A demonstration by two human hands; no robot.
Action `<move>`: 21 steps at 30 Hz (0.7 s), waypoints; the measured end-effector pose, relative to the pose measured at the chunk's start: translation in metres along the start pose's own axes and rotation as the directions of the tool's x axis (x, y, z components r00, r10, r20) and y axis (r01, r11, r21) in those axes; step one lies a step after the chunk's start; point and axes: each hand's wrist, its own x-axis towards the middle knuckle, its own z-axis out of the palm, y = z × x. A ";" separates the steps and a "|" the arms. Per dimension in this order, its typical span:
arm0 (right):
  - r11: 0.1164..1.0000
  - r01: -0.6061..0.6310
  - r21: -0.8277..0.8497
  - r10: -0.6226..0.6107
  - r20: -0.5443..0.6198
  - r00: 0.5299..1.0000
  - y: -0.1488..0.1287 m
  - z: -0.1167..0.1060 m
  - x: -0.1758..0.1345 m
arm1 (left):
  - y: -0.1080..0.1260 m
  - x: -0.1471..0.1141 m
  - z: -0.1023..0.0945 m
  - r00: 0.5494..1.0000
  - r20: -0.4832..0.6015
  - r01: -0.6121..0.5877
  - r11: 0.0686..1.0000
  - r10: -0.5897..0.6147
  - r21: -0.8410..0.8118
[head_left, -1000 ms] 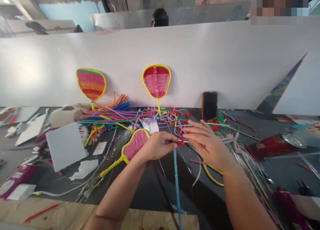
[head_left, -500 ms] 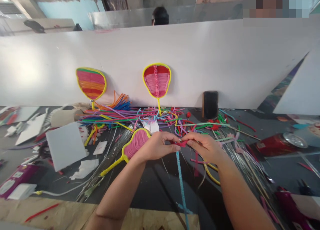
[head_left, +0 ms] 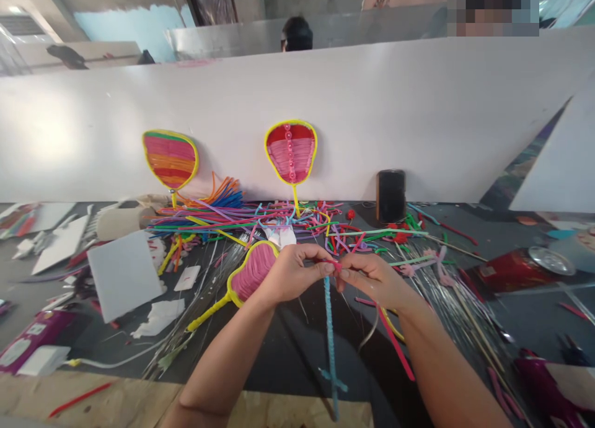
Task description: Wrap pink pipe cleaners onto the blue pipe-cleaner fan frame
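Note:
My left hand point(head_left: 302, 272) is closed in a pinch at the top of a light blue pipe-cleaner-wrapped stem point(head_left: 330, 329), which hangs down with a short crosspiece near its lower end. Thumb and finger of my right hand point(head_left: 376, 282) pinch a pinkish-red pipe cleaner point(head_left: 338, 267) bunched at the stem's top. A length of similar colour slants down below the right hand. Just left of my left hand lies a pink fan with a yellow rim point(head_left: 253, 270), partly covered by my wrist.
Two finished-looking fans, one striped point(head_left: 170, 158) and one pink and red point(head_left: 291, 152), lean on a white board point(head_left: 353, 106). Heaped pipe cleaners point(head_left: 214, 217), a phone point(head_left: 391, 196), a red can point(head_left: 520, 270) and thin wires point(head_left: 446, 298) surround the hands. People are beyond the board.
My right fingers have turned around the pinkish-red pipe cleaner, and a long red length now hangs below the right hand. The blue stem's lower end has swung left.

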 end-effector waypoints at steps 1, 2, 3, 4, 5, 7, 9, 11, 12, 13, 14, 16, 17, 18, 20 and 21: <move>1.000 -0.004 0.001 0.004 0.012 1.000 0.000 0.000 0.000 | 0.000 0.000 0.000 1.000 -0.011 0.010 0.999 -0.010 0.030; 1.000 -0.009 0.003 0.009 0.018 1.000 0.000 0.001 0.000 | 0.001 0.000 -0.001 1.000 -0.020 0.019 0.998 -0.018 0.059; 1.000 -0.016 0.006 0.016 0.016 1.000 0.001 0.001 0.000 | 0.002 0.000 -0.002 0.999 -0.023 0.024 0.996 -0.022 0.085; 1.000 -0.023 0.011 0.023 0.009 1.000 0.001 0.001 0.000 | 0.002 0.000 -0.002 1.000 -0.021 0.024 0.994 -0.022 0.108; 0.999 -0.028 0.017 0.028 0.001 1.000 0.002 0.002 0.001 | 0.003 -0.001 -0.003 1.000 -0.014 0.018 0.992 -0.017 0.128; 0.999 -0.028 0.028 0.029 -0.014 0.999 0.003 0.003 0.002 | 0.003 -0.002 -0.005 1.000 -0.006 -0.011 0.986 0.012 0.165; 0.999 -0.019 0.032 0.019 -0.013 1.000 0.004 0.005 0.002 | 0.004 -0.003 -0.006 0.999 -0.006 -0.045 0.981 0.047 0.190; 1.000 -0.010 0.028 0.010 0.000 1.000 0.005 0.007 0.003 | 0.004 -0.003 -0.005 0.997 -0.014 -0.066 0.978 0.070 0.198; 1.000 -0.006 0.025 0.006 0.009 1.000 0.005 0.007 0.003 | 0.003 -0.003 -0.005 0.997 -0.022 -0.072 0.978 0.078 0.197; 1.000 -0.002 0.019 0.001 0.020 1.000 0.006 0.008 0.004 | 0.003 -0.003 -0.005 0.996 -0.031 -0.075 0.978 0.082 0.193; 1.000 0.004 0.011 -0.004 0.034 0.999 0.006 0.008 0.004 | 0.002 -0.002 -0.005 0.996 -0.041 -0.075 0.979 0.084 0.189; 1.000 0.017 -0.016 -0.016 0.039 0.999 0.006 0.006 0.003 | 0.001 -0.001 -0.005 0.995 -0.060 -0.067 0.981 0.080 0.184; 0.999 0.018 -0.035 -0.018 0.005 1.000 0.005 0.004 0.003 | 0.000 -0.001 -0.005 0.995 -0.067 -0.060 0.980 0.074 0.190; 0.998 0.014 -0.061 -0.018 -0.056 0.998 0.004 0.002 0.002 | -0.001 0.000 -0.006 0.995 -0.075 -0.051 0.977 0.067 0.207; 0.991 0.020 -0.128 -0.051 -0.241 0.969 0.000 -0.003 -0.001 | -0.002 0.001 -0.006 0.993 -0.104 -0.024 0.963 0.053 0.268; 0.983 0.047 -0.177 -0.103 -0.327 0.939 -0.004 -0.005 -0.002 | -0.003 0.002 -0.007 0.992 -0.118 -0.009 0.953 0.047 0.304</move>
